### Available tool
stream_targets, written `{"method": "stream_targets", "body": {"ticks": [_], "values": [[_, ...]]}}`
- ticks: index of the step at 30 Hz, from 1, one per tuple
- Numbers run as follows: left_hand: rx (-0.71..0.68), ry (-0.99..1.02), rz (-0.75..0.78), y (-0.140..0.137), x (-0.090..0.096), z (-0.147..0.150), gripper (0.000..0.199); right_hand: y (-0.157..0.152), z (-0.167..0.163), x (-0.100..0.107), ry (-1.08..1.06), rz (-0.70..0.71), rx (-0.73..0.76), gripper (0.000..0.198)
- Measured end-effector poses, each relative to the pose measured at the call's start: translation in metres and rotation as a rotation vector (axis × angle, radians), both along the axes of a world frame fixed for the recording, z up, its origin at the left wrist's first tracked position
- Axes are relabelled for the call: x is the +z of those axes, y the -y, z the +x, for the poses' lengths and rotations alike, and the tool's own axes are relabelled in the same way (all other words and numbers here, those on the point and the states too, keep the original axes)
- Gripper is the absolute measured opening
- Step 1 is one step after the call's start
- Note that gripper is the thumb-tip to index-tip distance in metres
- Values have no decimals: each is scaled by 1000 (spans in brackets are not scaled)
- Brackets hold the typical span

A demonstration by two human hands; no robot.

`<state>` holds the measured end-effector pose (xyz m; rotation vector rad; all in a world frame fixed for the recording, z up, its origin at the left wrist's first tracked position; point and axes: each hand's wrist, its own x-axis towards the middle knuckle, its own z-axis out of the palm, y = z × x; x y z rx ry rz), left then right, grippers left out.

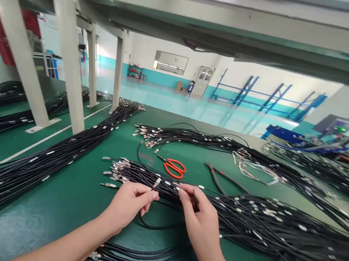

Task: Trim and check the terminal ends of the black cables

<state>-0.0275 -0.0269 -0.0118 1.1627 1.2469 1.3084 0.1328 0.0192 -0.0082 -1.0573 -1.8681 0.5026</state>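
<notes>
My left hand [133, 201] is closed in a pinch on a black cable, whose end with a small pale connector [157, 183] sticks up above the thumb. The cable loops down below the fingers. To its right, my right hand [199, 216] has thumb and forefinger drawn close together; a tiny pale bit shows at the tips, too small to name. Both hands are over a thick bundle of black cables [247, 217] with white labels. Metal connectors [120, 168] at the bundle's left end lie just beyond my left hand.
Orange-handled scissors [175, 168] and cutting pliers [219, 179] lie behind the bundle. Other cable bundles run along the left [58, 152], the back [199, 139] and the front [140, 259] of the green table [83, 204]. White shelf legs [65, 42] stand at left, under an overhead shelf.
</notes>
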Motion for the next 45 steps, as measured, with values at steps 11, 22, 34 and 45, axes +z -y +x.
{"method": "stream_targets", "body": {"ticks": [11, 22, 34, 45], "values": [[-113, -114, -62, 2, -3, 7, 22, 5, -10, 12, -82, -286, 205, 16], [147, -386, 68, 2, -3, 7, 11, 5, -10, 9, -77, -333, 200, 16], [-51, -378, 107, 5, -3, 7, 23, 2, -9, 10, 87, -126, 228, 23], [-120, -98, -14, 6, -6, 9, 15, 0, -6, 12, 56, -326, 252, 27]]}}
